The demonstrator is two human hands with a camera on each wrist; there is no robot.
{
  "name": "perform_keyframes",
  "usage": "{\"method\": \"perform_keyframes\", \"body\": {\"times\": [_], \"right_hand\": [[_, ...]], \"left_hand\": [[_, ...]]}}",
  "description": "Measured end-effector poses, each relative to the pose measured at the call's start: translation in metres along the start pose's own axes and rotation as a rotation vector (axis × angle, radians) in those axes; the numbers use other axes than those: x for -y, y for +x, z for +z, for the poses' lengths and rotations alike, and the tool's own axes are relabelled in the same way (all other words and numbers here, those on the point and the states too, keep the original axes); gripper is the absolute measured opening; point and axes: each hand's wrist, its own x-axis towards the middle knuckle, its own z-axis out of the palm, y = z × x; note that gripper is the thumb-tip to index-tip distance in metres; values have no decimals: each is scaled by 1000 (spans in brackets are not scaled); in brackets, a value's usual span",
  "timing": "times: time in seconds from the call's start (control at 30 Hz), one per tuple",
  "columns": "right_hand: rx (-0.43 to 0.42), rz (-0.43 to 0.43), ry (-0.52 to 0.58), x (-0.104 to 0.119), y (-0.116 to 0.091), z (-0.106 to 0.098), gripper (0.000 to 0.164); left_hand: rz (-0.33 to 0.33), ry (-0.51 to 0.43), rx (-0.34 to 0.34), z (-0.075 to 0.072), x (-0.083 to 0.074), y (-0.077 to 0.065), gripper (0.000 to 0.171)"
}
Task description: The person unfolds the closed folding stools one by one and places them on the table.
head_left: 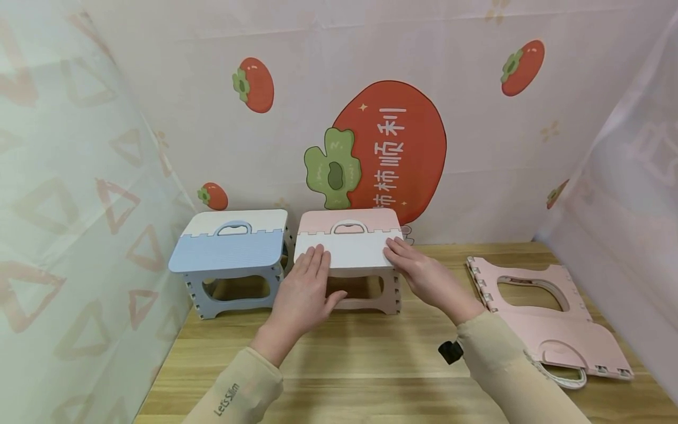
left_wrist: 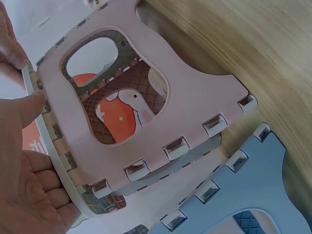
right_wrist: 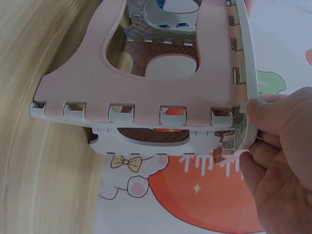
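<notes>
A pink-and-white folding stool stands upright on its unfolded legs near the back wall. My left hand lies over the front left of its seat, fingers straight and thumb stretched out to the side. At the seat's front right corner, the fingers of my right hand rest on the white panel. Both wrist views look at the pink leg panel beneath the seat. In the right wrist view, fingertips touch the seat's edge.
A blue-and-white folding stool stands unfolded close to the left. On the right of the wooden table lies another pink stool, folded flat, with a white handle. Printed cloth walls enclose the back and sides.
</notes>
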Motion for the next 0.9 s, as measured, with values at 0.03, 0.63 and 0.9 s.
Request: {"method": "perform_keyframes", "body": {"times": [0.03,0.63,0.9], "right_hand": [[3,3,2,0,1,1,47],[18,-10,36,3,14,6,44],[35,-2,43,3,19,7,45]], "left_hand": [[-3,-2,-1,0,1,0,85],[-39,-7,17,1,8,0,84],[-54,-25,10,3,12,1,84]]}}
